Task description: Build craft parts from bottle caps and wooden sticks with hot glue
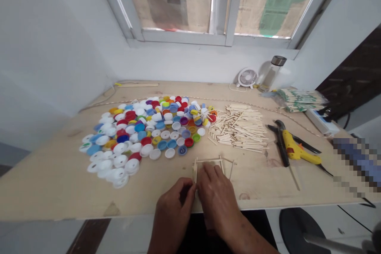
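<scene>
A small frame of thin wooden sticks [208, 160] lies on the table near its front edge, with further sticks joined at its right side. My left hand [174, 206] pinches the frame's near left corner between thumb and forefinger. Over the frame bends my right hand [216, 192], its fingers curled down onto the sticks and hiding much of the inside. What its fingertips grip is partly covered. Just beyond the hands are a pile of loose wooden sticks [241, 127] and a wide spread of coloured plastic bottle caps [145, 135].
To the right lie a yellow glue gun [297, 151] with a cord and black-handled cutters [281, 143]. A small white fan [247, 77], a glass bottle [269, 75], bagged sticks [303, 100] and a power strip [321, 122] stand farther back. A cord crosses the table behind the piles.
</scene>
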A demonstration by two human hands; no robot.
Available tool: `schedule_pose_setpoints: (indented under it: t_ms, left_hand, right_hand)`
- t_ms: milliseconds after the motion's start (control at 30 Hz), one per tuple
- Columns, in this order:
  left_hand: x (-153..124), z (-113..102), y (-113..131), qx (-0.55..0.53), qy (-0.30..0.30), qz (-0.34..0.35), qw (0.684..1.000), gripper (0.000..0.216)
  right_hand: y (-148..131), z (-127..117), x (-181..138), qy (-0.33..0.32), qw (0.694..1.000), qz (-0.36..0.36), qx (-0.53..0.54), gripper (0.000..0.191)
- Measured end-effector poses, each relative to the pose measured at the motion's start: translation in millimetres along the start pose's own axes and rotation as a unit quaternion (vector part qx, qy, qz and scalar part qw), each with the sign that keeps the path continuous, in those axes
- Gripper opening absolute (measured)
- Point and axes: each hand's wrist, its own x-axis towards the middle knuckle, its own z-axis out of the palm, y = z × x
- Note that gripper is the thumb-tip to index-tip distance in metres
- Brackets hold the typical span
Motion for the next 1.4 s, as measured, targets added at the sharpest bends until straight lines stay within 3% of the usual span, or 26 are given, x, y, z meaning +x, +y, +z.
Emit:
schedule_pose_setpoints:
  t_ms: [167, 800, 1167, 1400]
  left_hand:
    - [-0.9, -0.3, 1.3, 0.0, 0.002, -0.002, 1.0, 0.024]
    - [-0.8, 1.0, 0.9, 0.005, 0.01, 0.019, 1.0, 0.023]
    - [-0.2, 0.5, 2.1, 0.01, 0.014, 0.022, 1.0, 0.025]
    - [1.1, -0.4, 4.4, 0.02, 0.015, 0.015, 1.0, 0.026]
  right_hand:
    - [-0.8, 3.1, -1.2, 0.016, 0.999, -0.028, -0.014, 0.02]
    - [-2.2, 3.7, -6.2, 0.031, 0.999, -0.021, -0.015, 0.02]
    - [-3.0, 7.0, -6.0, 0.052, 0.998, 0.022, 0.011, 0.024]
    - [-2.0, 11.5, -6.9, 0.051, 0.999, 0.007, 0.013, 0.021]
